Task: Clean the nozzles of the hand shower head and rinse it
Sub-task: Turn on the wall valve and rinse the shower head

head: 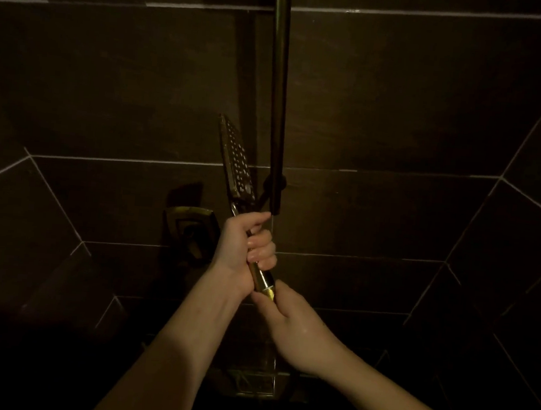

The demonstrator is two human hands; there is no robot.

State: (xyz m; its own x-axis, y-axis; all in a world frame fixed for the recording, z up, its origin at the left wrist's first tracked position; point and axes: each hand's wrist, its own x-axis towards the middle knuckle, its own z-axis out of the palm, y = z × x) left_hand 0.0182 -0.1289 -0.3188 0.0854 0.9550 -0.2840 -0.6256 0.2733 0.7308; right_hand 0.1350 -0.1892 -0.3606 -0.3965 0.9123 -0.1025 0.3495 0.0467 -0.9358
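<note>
A dim home bathroom shower stall is showing here: large dark stone-like wall tiles (110, 76) with pale grout lines are meeting at corners, a vertical dark metal riser rail (277, 91) is running up the wall, and a brass-coloured square mixer control (191, 230) is sitting on it.

My left hand (246, 245) covers the middle of the hand shower head (237, 159) handle; my right hand (288, 324) hides its lower end. The riser pipe (277, 91) runs off the top edge.
</note>
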